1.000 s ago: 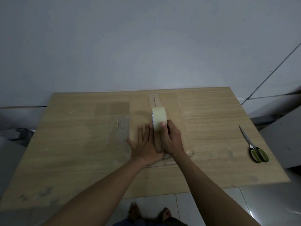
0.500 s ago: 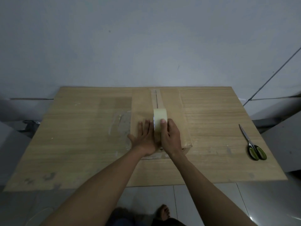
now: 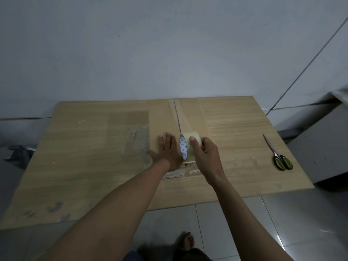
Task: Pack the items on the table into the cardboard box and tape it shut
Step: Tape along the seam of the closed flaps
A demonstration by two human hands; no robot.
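Box: your flat brown cardboard box [image 3: 162, 117] sits shut in the middle of the light wood-grain tabletop [image 3: 94, 166], running from the far edge back toward you.
Tape roll: the pale yellowish roll of packing tape [image 3: 189, 146] stands on edge on top of the box, right on the centre seam near the box's near end, with its white printed core facing left.
Tape strip: a shiny strip of tape [image 3: 183, 117] lies along the seam from the box's far end up to the roll.
Right hand: your right hand [image 3: 206, 154] has the roll in its grip, curled round the roll's right side with one digit on top.
Left hand: your left hand [image 3: 167, 151] lies palm down on the box lid just left of the roll. Fingers are straight, the grip is wide open, and there's nothing in it.
Box front: small white labels [image 3: 173, 175] are on the near side of the box, print too small to read.
Scissors: metal scissors with green-and-black handles [image 3: 278, 155] lie closed on the tabletop well right of the box, blades pointing away from you.
Left of box: there's a scuffed grey patch [image 3: 140, 140] on the tabletop just beside it.
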